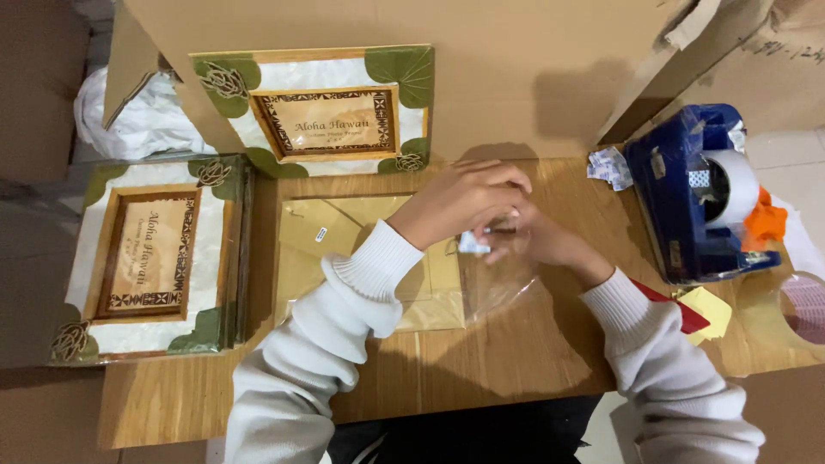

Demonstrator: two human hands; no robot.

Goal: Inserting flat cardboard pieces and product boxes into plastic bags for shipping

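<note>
- We see a small packing workspace: a wooden table [481,361] walled in by cardboard boxes [516,69].
- We note a blue tape dispenser [687,206], stacked picture frames [155,253] and clear plastic sleeves [498,288].

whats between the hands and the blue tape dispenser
Head view: mostly bare wooden table, with a small crumpled white-and-blue paper near the blue tape dispenser, right of the hands.

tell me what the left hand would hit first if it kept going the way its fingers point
The left hand points toward the person's right, over the right hand. Past that, probably the small white packets, then the blue tape dispenser. Its height above the wooden table is unclear.
</note>
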